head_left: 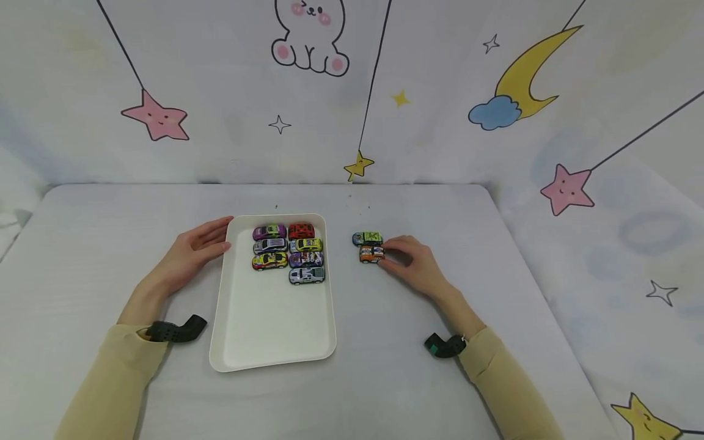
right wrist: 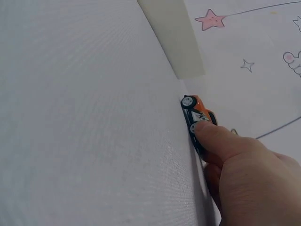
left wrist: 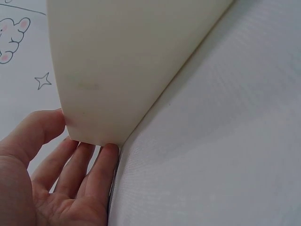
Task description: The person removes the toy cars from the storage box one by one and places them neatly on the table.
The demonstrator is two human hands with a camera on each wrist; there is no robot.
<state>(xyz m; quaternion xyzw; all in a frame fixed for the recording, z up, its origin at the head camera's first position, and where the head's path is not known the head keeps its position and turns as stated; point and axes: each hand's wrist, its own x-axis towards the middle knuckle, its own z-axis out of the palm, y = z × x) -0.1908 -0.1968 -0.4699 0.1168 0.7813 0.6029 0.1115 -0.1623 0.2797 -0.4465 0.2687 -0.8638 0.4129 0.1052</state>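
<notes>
White table, far corners rounded. Pale backdrop behind, printed with pink stars, yellow crescent moon, blue cloud, seated cartoon animal. Light soft.

Smooth tray, probably plastic, glossy toy cars

You can't read any words or numbers here. The orange toy car has black and white marks on its side, but they look too small and blurry. On the green toy car and the little cars in the white tray, the marks are too tiny.
</notes>
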